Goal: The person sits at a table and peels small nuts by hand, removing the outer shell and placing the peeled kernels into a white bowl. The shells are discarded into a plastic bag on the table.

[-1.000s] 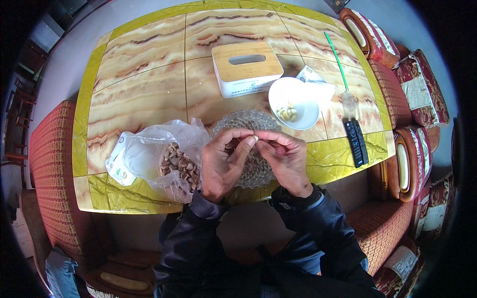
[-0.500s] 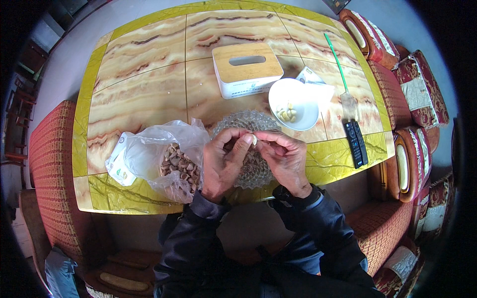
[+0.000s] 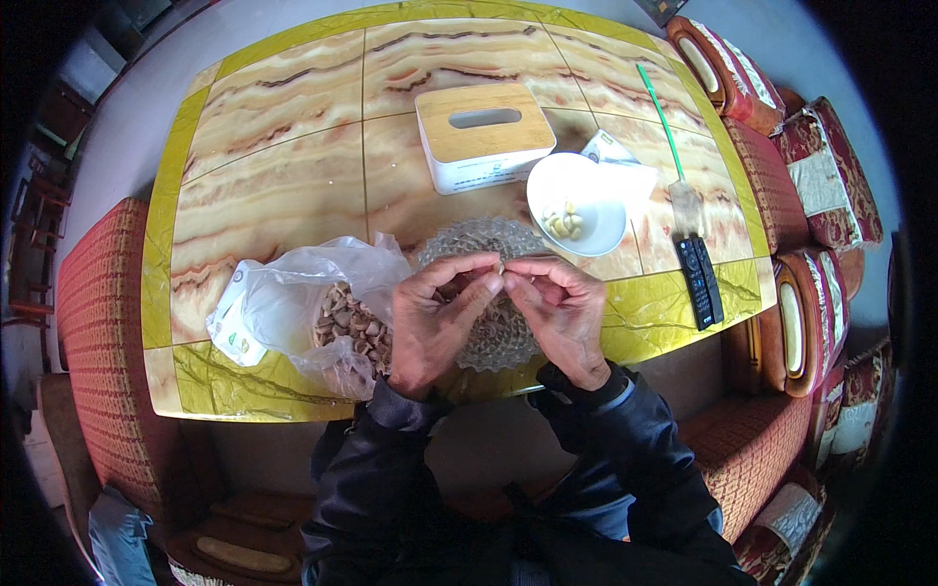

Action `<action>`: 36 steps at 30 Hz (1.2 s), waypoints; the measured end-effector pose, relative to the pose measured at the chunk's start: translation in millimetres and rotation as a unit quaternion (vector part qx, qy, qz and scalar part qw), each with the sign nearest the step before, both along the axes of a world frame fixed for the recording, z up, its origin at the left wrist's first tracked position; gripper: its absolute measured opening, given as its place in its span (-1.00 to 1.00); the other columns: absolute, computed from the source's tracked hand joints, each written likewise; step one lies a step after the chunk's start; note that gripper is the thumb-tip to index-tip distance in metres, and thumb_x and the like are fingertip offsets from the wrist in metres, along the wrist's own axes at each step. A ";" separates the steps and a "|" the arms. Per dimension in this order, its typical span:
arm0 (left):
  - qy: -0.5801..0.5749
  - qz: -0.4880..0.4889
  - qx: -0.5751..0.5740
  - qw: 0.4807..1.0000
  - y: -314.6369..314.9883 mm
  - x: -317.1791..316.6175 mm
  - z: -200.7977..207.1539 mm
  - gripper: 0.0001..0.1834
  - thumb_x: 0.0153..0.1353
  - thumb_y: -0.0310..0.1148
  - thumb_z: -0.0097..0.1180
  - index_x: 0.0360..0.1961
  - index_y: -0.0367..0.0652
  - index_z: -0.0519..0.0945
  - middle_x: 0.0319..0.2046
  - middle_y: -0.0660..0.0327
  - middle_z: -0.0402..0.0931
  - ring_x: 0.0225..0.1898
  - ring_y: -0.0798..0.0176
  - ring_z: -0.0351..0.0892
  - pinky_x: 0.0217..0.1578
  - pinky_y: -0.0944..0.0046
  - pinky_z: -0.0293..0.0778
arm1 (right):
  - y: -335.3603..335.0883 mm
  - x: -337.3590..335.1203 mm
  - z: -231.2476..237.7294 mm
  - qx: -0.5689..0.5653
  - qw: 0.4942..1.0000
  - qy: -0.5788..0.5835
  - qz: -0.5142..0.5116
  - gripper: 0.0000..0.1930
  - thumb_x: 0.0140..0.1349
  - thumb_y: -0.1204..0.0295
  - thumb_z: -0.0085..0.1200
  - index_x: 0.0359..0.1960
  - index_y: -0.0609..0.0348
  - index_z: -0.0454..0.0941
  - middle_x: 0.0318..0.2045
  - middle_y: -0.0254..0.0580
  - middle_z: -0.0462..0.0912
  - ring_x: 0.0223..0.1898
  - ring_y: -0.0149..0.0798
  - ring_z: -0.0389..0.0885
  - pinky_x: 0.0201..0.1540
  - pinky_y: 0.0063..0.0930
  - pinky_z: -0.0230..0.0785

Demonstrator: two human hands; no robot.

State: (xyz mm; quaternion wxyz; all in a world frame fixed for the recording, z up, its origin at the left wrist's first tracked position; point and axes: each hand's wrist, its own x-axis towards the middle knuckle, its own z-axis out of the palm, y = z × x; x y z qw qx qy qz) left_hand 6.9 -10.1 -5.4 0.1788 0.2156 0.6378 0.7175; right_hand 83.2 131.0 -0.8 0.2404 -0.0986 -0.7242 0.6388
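Observation:
Over the clear glass dish (image 3: 451, 238), my left hand (image 3: 436, 317) and my right hand (image 3: 565, 311) meet at the fingertips. Both pinch a small garlic clove (image 3: 500, 269), mostly covered by the thumbs and forefingers. Thin, papery scraps (image 3: 503, 337) that look like garlic skin lie in the dish beneath. Left of my left hand, a crumpled clear plastic bag (image 3: 283, 283) gapes around many brownish unpeeled cloves (image 3: 350, 324). Beyond my right hand stands a white bowl (image 3: 604, 230) with several pale peeled cloves (image 3: 564, 225) at its bottom.
A white tissue box (image 3: 486, 146) with a wooden lid stands behind the glass dish. To the right lie a black remote control (image 3: 698, 281) and a green-handled fly swatter (image 3: 664, 127). A patterned sofa (image 3: 757, 186) borders the marbled table (image 3: 283, 176) on the right.
My left hand has shifted slightly left and its fingers have straightened a little. The clove is turned and shows less between the fingertips. My right hand has barely moved.

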 end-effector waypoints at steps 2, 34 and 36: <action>0.002 0.000 0.000 1.000 1.2 -0.5 -2.2 -0.69 0.21 -0.56 0.31 0.01 -0.26 0.66 -0.22 0.21 0.67 -0.28 0.49 0.57 -0.24 0.46 0.54 | 0.9 0.1 0.3 0.021 1.000 0.011 -0.003 -0.79 0.19 0.75 0.21 -0.15 0.32 0.66 -0.19 -0.16 0.70 -0.24 -0.50 0.64 -0.23 -0.64 0.54; 0.220 0.071 -0.080 0.970 1.0 0.6 8.4 -0.72 0.10 -0.53 0.39 -0.13 -0.20 0.70 -0.25 0.08 0.69 -0.34 0.24 0.68 -0.32 0.33 0.58 | 8.6 -1.1 10.9 0.175 0.984 0.019 -0.020 -0.87 0.15 0.67 0.27 -0.26 0.25 0.71 -0.35 -0.36 0.70 -0.50 -0.68 0.36 -0.55 -0.75 0.10; 0.252 0.074 -0.081 0.961 1.3 -1.3 6.4 -0.72 0.09 -0.54 0.39 -0.13 -0.21 0.70 -0.23 0.06 0.69 -0.30 0.17 0.71 -0.29 0.29 0.61 | 7.9 -2.4 10.9 0.177 0.984 0.027 -0.023 -0.87 0.14 0.67 0.27 -0.28 0.24 0.71 -0.36 -0.38 0.70 -0.52 -0.70 0.33 -0.56 -0.75 0.06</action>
